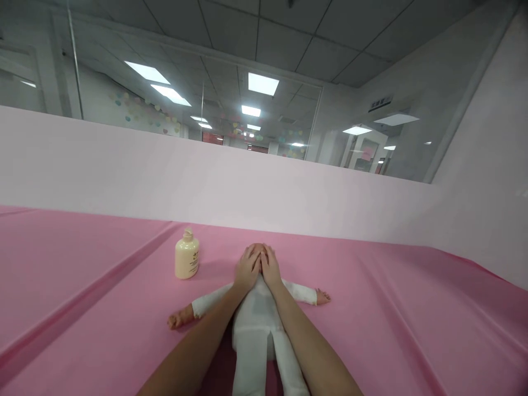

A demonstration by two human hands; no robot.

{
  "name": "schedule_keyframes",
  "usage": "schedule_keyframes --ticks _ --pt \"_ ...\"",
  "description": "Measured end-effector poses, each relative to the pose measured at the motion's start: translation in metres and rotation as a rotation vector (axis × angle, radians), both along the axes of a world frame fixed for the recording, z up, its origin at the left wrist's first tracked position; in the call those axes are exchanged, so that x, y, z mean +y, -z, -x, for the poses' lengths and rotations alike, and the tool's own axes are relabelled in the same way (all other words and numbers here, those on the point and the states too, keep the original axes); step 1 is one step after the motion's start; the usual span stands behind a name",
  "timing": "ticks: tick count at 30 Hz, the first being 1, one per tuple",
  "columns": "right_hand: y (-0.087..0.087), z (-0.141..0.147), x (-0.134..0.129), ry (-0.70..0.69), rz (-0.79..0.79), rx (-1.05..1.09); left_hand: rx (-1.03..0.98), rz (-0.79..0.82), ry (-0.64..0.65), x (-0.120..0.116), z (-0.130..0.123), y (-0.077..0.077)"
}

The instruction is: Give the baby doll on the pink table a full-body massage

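You are resting your left hand [246, 270] and right hand [270, 269] side by side, cupping the doll's head [258, 248]; the doll [256, 319] is lying face-up on the pink cloth [391, 319], its long axis running straight away from you; neither hand is nearer.

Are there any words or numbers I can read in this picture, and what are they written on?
None can be read.
Bottle beside the doll: dark print on its front, too small and blurred to read.
Sign high on the far wall: a few characters, too blurred to read.
Both hands, left hand and right hand, cover the doll's head; no writing there.
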State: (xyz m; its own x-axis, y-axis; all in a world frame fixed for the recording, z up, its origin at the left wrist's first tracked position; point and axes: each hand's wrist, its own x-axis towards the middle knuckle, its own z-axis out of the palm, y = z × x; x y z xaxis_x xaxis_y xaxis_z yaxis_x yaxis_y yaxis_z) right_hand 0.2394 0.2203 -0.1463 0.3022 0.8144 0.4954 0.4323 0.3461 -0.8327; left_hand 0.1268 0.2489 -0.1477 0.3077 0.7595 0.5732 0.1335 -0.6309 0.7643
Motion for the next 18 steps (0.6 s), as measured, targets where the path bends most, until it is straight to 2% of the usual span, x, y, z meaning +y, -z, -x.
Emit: schedule_keyframes --ticks 2,3,5,8,10,12,15,18 --pt "0.023 -0.014 0.009 0.035 0.15 0.121 -0.005 0.035 -0.08 0.016 -0.006 0.028" --pt "0.03 -0.018 0.011 0.042 0.171 0.134 -0.019 0.081 -0.11 0.022 -0.008 0.038" --pt "0.035 -0.021 0.01 0.024 0.133 0.092 -0.031 0.136 -0.134 0.03 -0.011 0.049" --pt "0.032 -0.02 0.004 -0.07 -0.026 -0.107 -0.022 0.077 -0.078 0.034 -0.009 0.048" --pt "0.03 -0.019 0.002 -0.112 -0.066 -0.174 -0.04 0.042 -0.021 0.034 -0.008 0.044" --pt "0.031 -0.019 0.003 -0.094 -0.026 -0.094 -0.087 0.082 0.003 0.034 -0.007 0.043" --pt "0.036 -0.021 0.005 -0.015 0.124 0.118 -0.15 0.207 -0.046 0.033 -0.008 0.045" --pt "0.038 -0.021 0.002 -0.016 0.15 0.118 -0.151 0.198 -0.085 0.03 -0.007 0.047"
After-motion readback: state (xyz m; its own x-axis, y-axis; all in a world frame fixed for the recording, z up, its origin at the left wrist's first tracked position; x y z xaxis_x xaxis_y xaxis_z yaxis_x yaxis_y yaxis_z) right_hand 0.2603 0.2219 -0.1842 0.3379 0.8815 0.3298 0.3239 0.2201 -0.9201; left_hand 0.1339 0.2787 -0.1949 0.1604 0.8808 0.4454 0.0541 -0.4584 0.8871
